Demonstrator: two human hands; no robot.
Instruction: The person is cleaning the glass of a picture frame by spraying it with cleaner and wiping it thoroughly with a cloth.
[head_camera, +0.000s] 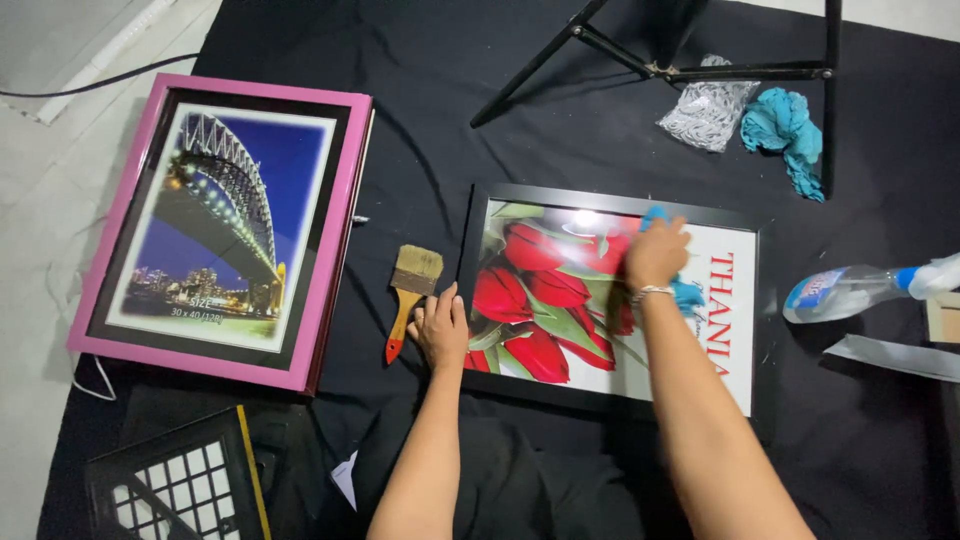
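Observation:
A black picture frame (612, 198) with a print of red tulips lies flat on a black cloth in front of me. My right hand (655, 252) presses a small blue cloth (687, 293) against the glass near the frame's upper middle; the hand is motion-blurred. My left hand (441, 327) rests flat with fingers apart on the frame's lower left corner. A paintbrush with an orange handle (409, 296) lies just left of that hand.
A pink frame (341, 210) with a night bridge photo lies at left. A spray bottle (850, 290) lies at right. A teal rag (787, 128) and a silvery mesh cloth (707, 110) sit near black stand legs (640, 65). A gridded frame (180, 485) is at bottom left.

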